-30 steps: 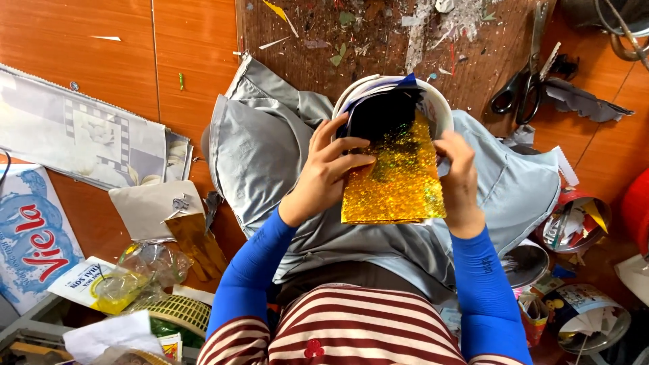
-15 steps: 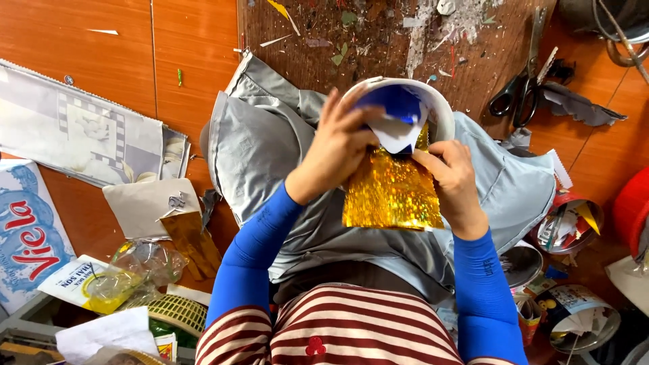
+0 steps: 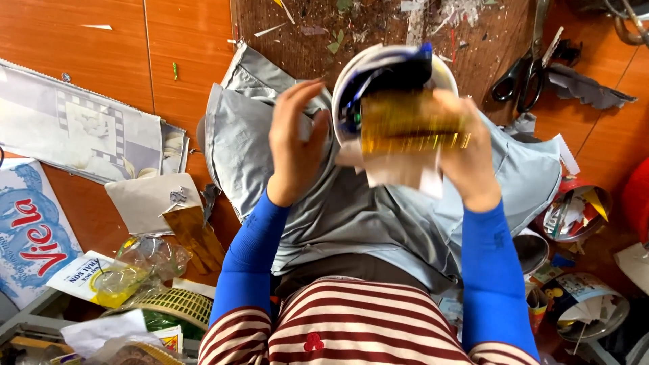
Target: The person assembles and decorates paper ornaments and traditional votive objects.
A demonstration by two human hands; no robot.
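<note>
A white bowl [image 3: 351, 81] holding blue and dark scraps sits behind a blurred gold foil sheet [image 3: 412, 125], long axis sideways, pinched by the right hand [image 3: 466, 152]; the left hand [image 3: 294, 145], fingers spread, hovers beside.

Work surface: an orange-brown wooden floor [image 3: 135, 61], with a darker, worn board [image 3: 297, 40] set at the top centre, littered with paper scraps and paint marks. A grey cloth [image 3: 250, 135] is spread over the middle. Black scissors [image 3: 524, 71] lie on the dark board at upper right, a grey scrap [image 3: 588, 84] just beside them. At left lie a printed grey sheet [image 3: 74, 135], a blue and white bag [image 3: 27, 236], a beige paper piece [image 3: 145, 203] and a crumpled clear wrapper [image 3: 145, 260]. At right stand round tins [image 3: 574, 209] holding scraps.
</note>
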